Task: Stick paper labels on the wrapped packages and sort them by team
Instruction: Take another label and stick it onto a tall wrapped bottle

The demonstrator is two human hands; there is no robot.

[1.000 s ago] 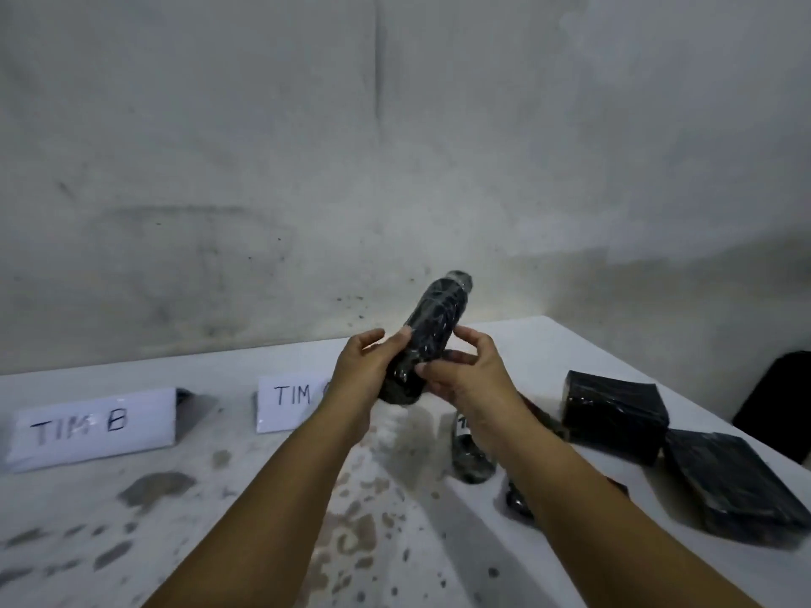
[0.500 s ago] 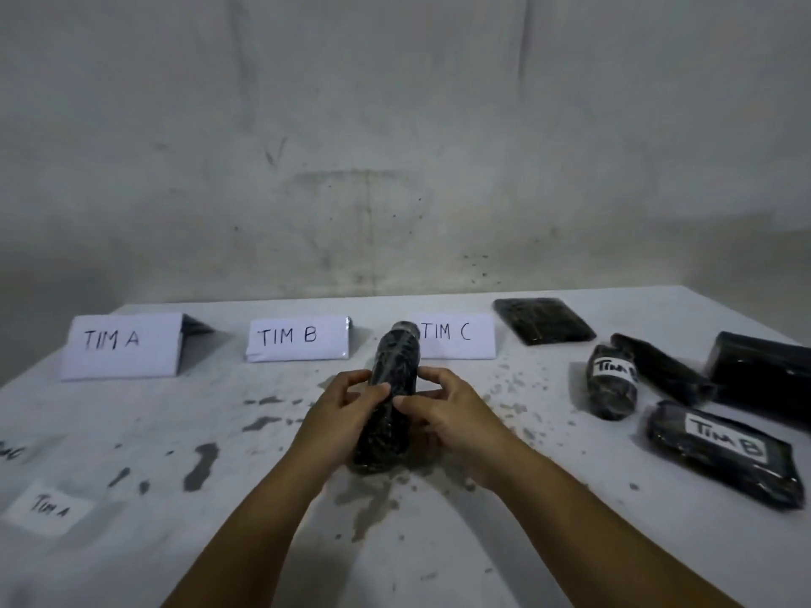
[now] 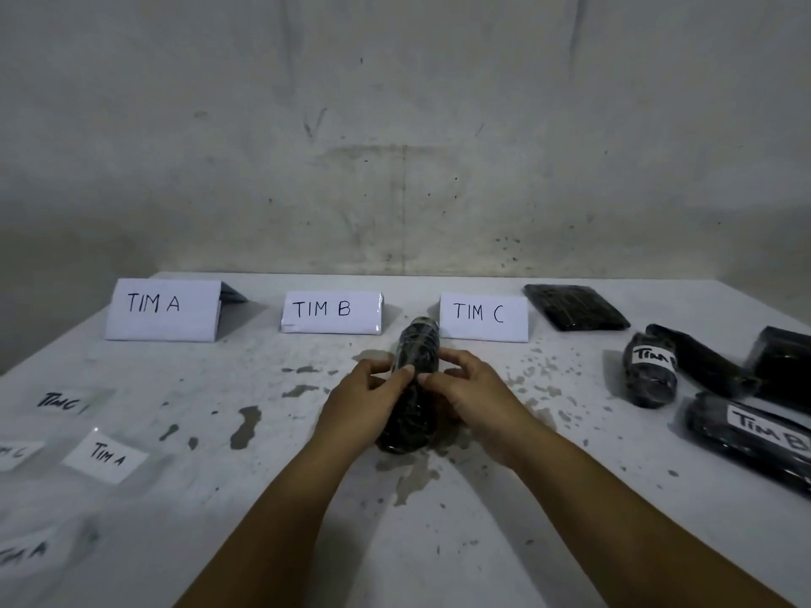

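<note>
The wrapped bottle [image 3: 414,383] has come down onto the table [image 3: 307,498]. Left hand [image 3: 366,403] and right hand [image 3: 471,394] clasp it, fingers curled round. Being round, it could roll if released.

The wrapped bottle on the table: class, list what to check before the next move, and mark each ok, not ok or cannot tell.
1. Wrapped bottle lies on the white table, gripped by left hand and right hand: ok.
2. Paper label on this bottle: none visible; cannot tell for its underside.
3. Loose labels in reach: TIM A label lies to the left: ok.
4. Team signs readable: TIM A sign, TIM B sign, TIM C sign: ok.
5. Which team this bottle belongs to: cannot tell.
</note>
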